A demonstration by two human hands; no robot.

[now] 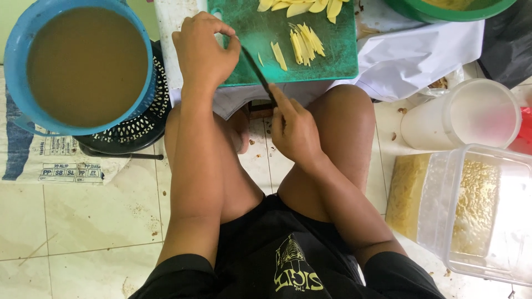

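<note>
My right hand fingers tight around a knife, my left hand curled shut, resting on the green board, yellow strips close by.

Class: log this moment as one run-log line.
left hand: on green board | right hand: holds knife | yellow strips on board

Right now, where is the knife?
In the head view, the knife is near top centre, held in the right hand, its blade angled up over the green cutting board's near edge beside the left hand.
</note>
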